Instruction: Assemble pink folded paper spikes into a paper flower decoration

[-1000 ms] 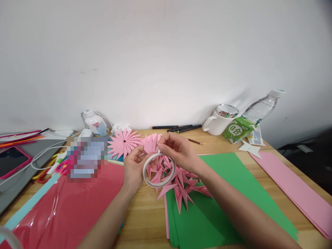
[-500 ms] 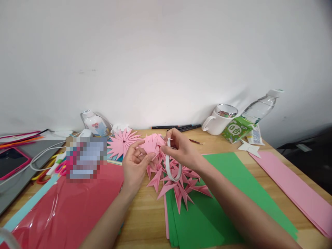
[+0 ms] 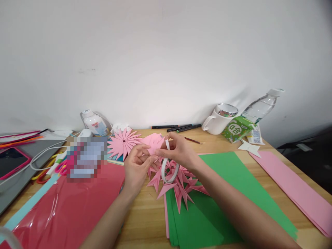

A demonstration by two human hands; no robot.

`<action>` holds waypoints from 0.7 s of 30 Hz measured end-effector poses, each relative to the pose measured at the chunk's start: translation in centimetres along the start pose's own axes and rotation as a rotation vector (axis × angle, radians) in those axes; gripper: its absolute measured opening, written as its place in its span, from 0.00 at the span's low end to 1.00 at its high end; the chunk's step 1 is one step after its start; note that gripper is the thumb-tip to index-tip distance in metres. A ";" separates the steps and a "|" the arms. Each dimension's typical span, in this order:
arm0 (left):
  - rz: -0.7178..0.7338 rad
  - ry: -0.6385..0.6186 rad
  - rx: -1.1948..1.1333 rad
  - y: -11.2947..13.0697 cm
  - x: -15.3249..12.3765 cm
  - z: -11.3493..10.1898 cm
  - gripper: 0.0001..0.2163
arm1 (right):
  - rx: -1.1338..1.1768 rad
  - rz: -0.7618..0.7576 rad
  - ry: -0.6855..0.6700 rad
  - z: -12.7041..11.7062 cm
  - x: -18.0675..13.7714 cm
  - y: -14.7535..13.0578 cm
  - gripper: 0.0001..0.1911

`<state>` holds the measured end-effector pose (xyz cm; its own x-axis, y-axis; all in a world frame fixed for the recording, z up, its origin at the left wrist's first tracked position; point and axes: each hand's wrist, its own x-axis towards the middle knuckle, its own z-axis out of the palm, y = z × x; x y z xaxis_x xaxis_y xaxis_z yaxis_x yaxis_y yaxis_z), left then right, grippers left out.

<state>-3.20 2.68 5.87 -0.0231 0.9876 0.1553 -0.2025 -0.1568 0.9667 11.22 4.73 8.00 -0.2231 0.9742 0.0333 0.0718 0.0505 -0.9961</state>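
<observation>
– Closer together now! Our right hand (image 3: 177,150) has slid left over the last half second, and the white ring (image 3: 164,172) has swung along with it.
– From the left, what do we have?
– Glossy red sheets (image 3: 77,200) first, then a pink pinwheel (image 3: 124,141) lying beyond our left hand (image 3: 136,167).
– And that left hand?
– Half open, fingers curled, thumb near the fingertips; whether it pinches anything, we can't tell.
– How about the right?
– Bent fingers and thumb grip the ring, which hangs steeply turned, in front of pink folded points (image 3: 178,190).
– Those partly cover the green sheets (image 3: 223,207)!
– They do, and we finish far right, on long pink strips (image 3: 290,186).
</observation>
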 end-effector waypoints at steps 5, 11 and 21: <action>-0.038 -0.013 0.000 0.0 -0.1 0.1 0.15 | -0.002 0.037 0.048 0.2 -0.2 -0.2 0.16; -0.028 -0.081 0.082 -0.2 0.0 -0.1 0.21 | 0.006 0.104 0.121 -0.4 0.0 -0.6 0.17; 0.058 -0.042 0.198 -0.5 0.0 -0.2 0.16 | -0.094 0.097 0.134 -0.6 0.1 -0.8 0.16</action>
<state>-3.31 2.80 5.32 0.0122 0.9764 0.2157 -0.0051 -0.2157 0.9765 11.72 4.89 8.83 -0.0799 0.9958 -0.0457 0.1791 -0.0308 -0.9834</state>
